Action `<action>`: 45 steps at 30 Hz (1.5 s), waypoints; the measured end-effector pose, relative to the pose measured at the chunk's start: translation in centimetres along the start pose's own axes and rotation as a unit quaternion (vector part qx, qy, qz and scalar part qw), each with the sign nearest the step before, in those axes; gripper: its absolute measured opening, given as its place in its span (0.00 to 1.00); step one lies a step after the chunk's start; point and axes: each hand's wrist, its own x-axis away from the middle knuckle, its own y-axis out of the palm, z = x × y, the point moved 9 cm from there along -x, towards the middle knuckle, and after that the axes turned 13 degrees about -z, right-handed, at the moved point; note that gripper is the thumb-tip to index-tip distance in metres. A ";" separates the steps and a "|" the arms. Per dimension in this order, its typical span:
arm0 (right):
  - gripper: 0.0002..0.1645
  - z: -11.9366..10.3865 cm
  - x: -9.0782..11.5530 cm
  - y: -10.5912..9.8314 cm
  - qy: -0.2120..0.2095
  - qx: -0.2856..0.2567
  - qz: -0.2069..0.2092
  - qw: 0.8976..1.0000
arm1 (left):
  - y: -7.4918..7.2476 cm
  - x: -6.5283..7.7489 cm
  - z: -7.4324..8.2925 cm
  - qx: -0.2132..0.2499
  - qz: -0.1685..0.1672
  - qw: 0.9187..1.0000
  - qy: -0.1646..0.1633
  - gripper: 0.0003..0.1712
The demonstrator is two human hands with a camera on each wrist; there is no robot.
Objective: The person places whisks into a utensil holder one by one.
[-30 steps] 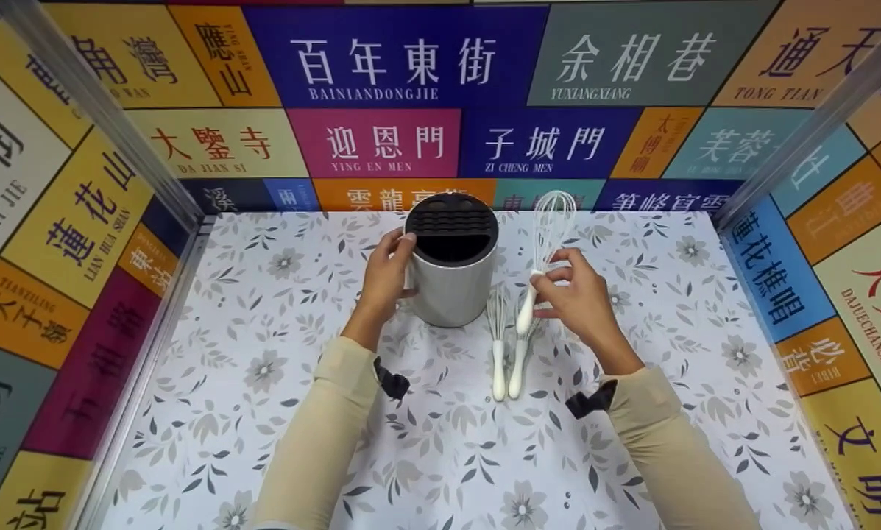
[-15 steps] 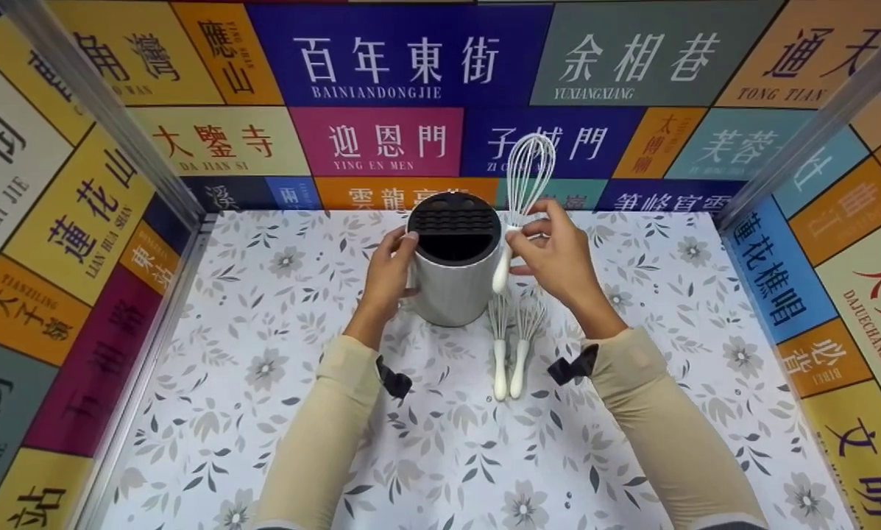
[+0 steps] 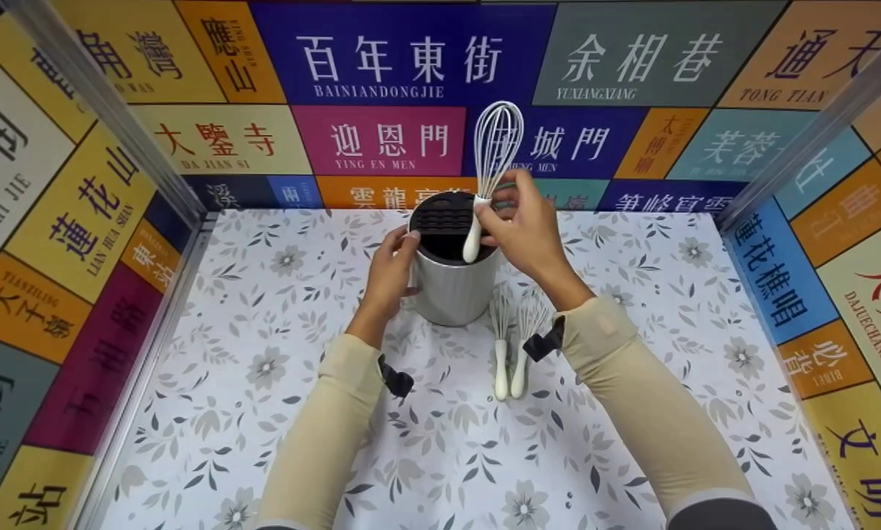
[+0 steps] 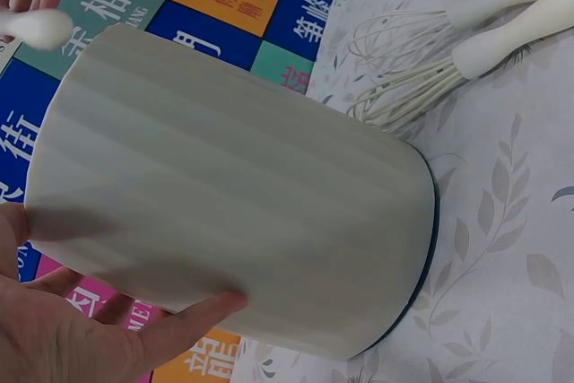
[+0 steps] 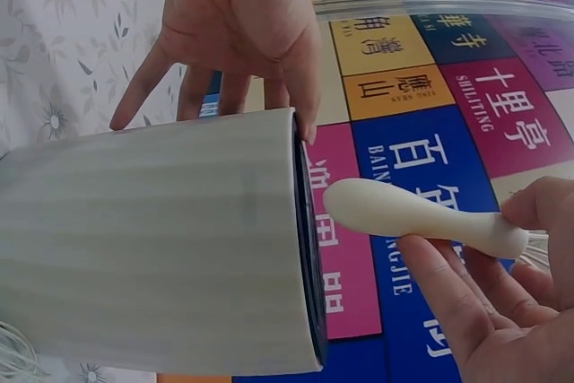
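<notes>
In the head view a white ribbed utensil holder [image 3: 455,291] with a black slotted top [image 3: 451,217] stands upright on the table. My left hand [image 3: 390,272] lies against its left side, thumb near the rim; the right wrist view shows the left fingers [image 5: 134,96] spread and fairly straight. My right hand [image 3: 525,228] pinches a whisk [image 3: 472,239] near the top of its white handle, wires up, the handle's end over the holder's larger opening. In the right wrist view that handle [image 5: 395,208] is just beyond the rim. Two more whisks [image 3: 500,368] [image 3: 519,372] lie right of the holder.
A white cloth with grey flowers and leaves covers the table [image 3: 263,442]. Colourful panels with lettering [image 3: 381,140] wall it at the back and both sides. Clear corner posts [image 3: 815,110] stand at the back corners.
My right hand has carried the whisk up and to the left, from above the two lying whisks to over the holder's opening. The left hand and the holder have stayed put.
</notes>
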 end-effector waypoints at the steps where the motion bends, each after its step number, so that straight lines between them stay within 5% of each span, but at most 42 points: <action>1: 0.28 -0.1 -0.3 0.2 -0.006 0.002 -0.001 1.000 | 0.0 0.0 0.0 -0.001 0.002 1.000 0.001 0.35; 19: 0.24 1.3 -2.2 3.4 -0.067 0.099 0.009 0.993 | 0.0 0.0 0.0 -0.008 0.011 1.000 0.000 0.32; 37: 0.41 3.1 -2.2 4.0 -0.029 0.087 0.003 0.996 | 0.0 0.0 0.0 -0.017 0.005 1.000 0.005 0.34; 45: 0.41 2.7 -1.9 4.0 -0.034 0.105 0.002 0.994 | -0.1 0.0 0.0 -0.019 0.007 1.000 0.000 0.34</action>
